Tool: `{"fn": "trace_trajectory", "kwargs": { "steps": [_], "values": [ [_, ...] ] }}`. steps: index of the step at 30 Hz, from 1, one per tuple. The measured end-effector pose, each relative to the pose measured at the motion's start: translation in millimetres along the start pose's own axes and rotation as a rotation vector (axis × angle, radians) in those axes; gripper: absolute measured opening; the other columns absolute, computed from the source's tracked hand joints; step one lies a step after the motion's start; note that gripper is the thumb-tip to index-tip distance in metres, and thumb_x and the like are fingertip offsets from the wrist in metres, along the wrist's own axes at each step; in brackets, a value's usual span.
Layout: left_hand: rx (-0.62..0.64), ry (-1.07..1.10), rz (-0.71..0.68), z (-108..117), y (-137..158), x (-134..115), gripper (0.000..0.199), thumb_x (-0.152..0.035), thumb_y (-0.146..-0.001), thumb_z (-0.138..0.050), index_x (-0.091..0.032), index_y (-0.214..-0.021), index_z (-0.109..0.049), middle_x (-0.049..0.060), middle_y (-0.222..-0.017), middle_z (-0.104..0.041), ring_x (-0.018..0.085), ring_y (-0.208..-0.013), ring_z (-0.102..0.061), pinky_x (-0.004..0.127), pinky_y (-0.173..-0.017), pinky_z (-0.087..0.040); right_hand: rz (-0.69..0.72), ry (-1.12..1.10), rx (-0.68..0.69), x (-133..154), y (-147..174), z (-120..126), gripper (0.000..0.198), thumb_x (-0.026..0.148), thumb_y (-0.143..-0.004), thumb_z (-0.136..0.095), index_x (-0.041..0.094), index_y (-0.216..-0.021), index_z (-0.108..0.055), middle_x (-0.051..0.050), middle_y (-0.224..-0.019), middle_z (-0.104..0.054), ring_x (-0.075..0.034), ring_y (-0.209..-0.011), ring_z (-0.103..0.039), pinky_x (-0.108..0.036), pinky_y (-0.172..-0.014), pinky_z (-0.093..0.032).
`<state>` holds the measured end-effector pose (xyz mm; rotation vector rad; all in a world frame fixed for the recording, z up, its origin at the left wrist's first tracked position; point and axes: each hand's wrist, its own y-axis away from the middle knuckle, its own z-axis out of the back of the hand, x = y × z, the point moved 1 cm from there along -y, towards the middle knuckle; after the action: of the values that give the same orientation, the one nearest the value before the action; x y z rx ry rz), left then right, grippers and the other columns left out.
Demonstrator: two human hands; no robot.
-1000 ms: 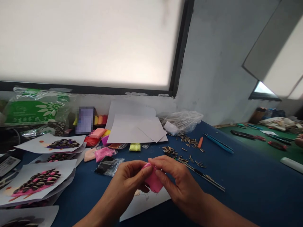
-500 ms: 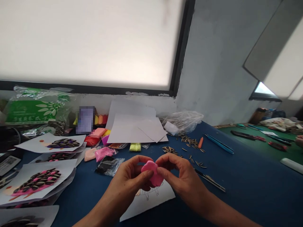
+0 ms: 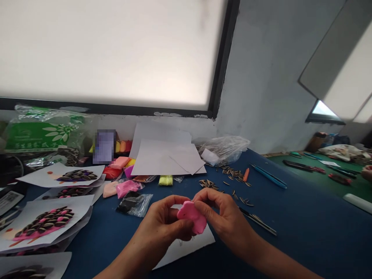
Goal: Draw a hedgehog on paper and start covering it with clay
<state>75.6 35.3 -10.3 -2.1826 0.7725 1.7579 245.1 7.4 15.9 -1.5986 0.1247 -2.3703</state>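
Note:
A flattened piece of pink modelling clay is held up between both hands. My left hand grips its lower left side, thumb on the front and fingers behind. At the upper right edge, my right hand pinches it between thumb and forefinger. Beneath the hands lies a white sheet of paper with pencil lines, mostly covered. To the left are cards with hedgehog pictures made of pink clay and striped sunflower seeds.
Packets of coloured clay and white paper sheets lie behind the hands. Loose sunflower seeds, an orange clay stick, blue tweezers and a metal tool are to the right. A green seed bag stands back left.
The pink clay has shifted slightly right and down and looks a bit wider. My left hand has turned with it, and its thumb sits lower on the clay.

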Motion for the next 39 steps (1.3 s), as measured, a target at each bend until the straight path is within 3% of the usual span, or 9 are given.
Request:
{"fn": "trace_trajectory", "kwargs": {
  "steps": [6,9,12,17,22,27,33,39],
  "values": [
    [-0.041,-0.019,-0.048,0.7,1.2,-0.1,0.060,-0.048,-0.060,-0.088,-0.017,-0.105,-0.064,0.003,-0.075,-0.075,0.020,-0.070,-0.068,0.030,-0.067,-0.049,-0.002,0.003,0.042,0.2,-0.9,-0.6,0.026,0.037,-0.101,-0.052,0.019,-0.088,-0.067,-0.002,-0.085,-0.066,-0.018,-0.080,-0.061,-0.030,-0.073,-0.048],
    [-0.033,-0.184,-0.084,1.4,4.2,-6.4,0.049,-0.054,-0.070,-0.080,-0.017,-0.100,-0.068,0.005,-0.083,-0.075,0.022,-0.078,-0.067,0.030,-0.069,-0.048,0.041,0.058,0.031,1.8,0.4,0.7,0.027,0.032,-0.101,-0.052,0.019,-0.081,-0.066,-0.002,-0.084,-0.065,-0.018,-0.080,-0.061,-0.031,-0.075,-0.047],
    [-0.080,-0.323,-0.117,2.3,6.1,-13.8,0.048,-0.063,-0.078,-0.069,-0.017,-0.092,-0.072,0.005,-0.077,-0.074,0.022,-0.074,-0.065,0.027,-0.060,-0.045,0.081,0.117,0.060,3.7,1.4,1.2,0.030,0.031,-0.101,-0.051,0.019,-0.078,-0.066,-0.002,-0.082,-0.063,-0.017,-0.078,-0.059,-0.030,-0.074,-0.046],
    [-0.069,-0.265,-0.099,2.9,5.4,-16.1,0.049,-0.065,-0.075,-0.069,-0.017,-0.078,-0.073,0.004,-0.068,-0.072,0.018,-0.065,-0.061,0.026,-0.062,-0.047,0.046,0.090,0.066,1.8,1.0,-0.8,0.031,0.033,-0.102,-0.050,0.019,-0.077,-0.064,0.000,-0.075,-0.060,-0.015,-0.070,-0.055,-0.026,-0.064,-0.042],
    [-0.103,-0.185,-0.092,5.8,3.1,-12.4,0.053,-0.064,-0.067,-0.078,-0.018,-0.094,-0.077,0.003,-0.072,-0.073,0.018,-0.065,-0.064,0.026,-0.060,-0.048,0.009,0.039,0.084,-2.2,-1.3,-2.4,0.034,0.037,-0.102,-0.049,0.018,-0.080,-0.066,0.000,-0.074,-0.062,-0.015,-0.069,-0.055,-0.026,-0.065,-0.043],
    [-0.107,-0.159,-0.059,12.3,-0.6,-10.7,0.058,-0.070,-0.061,-0.079,-0.014,-0.075,-0.077,0.003,-0.061,-0.068,0.016,-0.058,-0.060,0.025,-0.056,-0.048,-0.002,0.024,0.111,-0.7,-1.6,-5.8,0.035,0.039,-0.103,-0.046,0.018,-0.087,-0.070,-0.002,-0.079,-0.066,-0.017,-0.073,-0.059,-0.028,-0.069,-0.045],
    [-0.087,-0.109,-0.001,21.2,-4.6,-0.3,0.061,-0.072,-0.068,-0.075,-0.013,-0.080,-0.075,0.005,-0.064,-0.071,0.017,-0.056,-0.065,0.023,-0.053,-0.049,-0.041,0.032,0.033,-2.9,-3.0,-7.0,0.027,0.040,-0.099,-0.051,0.019,-0.108,-0.066,-0.005,-0.094,-0.071,-0.021,-0.087,-0.065,-0.029,-0.073,-0.049],
    [-0.064,-0.067,0.021,21.0,-3.4,4.3,0.058,-0.064,-0.060,-0.086,-0.015,-0.089,-0.076,0.006,-0.071,-0.075,0.017,-0.060,-0.068,0.024,-0.057,-0.051,0.004,0.028,0.047,-1.3,-3.2,-5.4,0.022,0.032,-0.100,-0.051,0.022,-0.099,-0.071,-0.002,-0.089,-0.072,-0.018,-0.084,-0.066,-0.028,-0.077,-0.050]
  ]
}}
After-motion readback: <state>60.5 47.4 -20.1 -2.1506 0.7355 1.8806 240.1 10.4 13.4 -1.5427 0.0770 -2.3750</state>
